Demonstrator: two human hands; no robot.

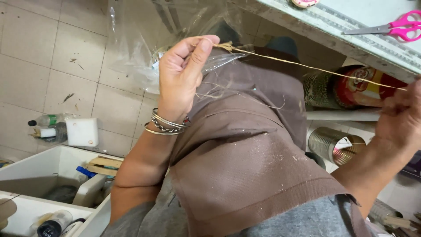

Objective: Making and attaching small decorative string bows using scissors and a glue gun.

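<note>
My left hand is raised over my lap, thumb and fingers pinched on one end of a thin tan fibre strand. The strand runs taut to the right, where my right hand grips its other end at the frame's edge. Metal bangles circle my left wrist. A clear plastic bag hangs behind the left hand. Loose fibres lie on the brown apron covering my lap.
Pink-handled scissors lie on the pale table at top right. Below it stand a printed tin and a shiny metal can. A white box with bottles sits at lower left on the tiled floor.
</note>
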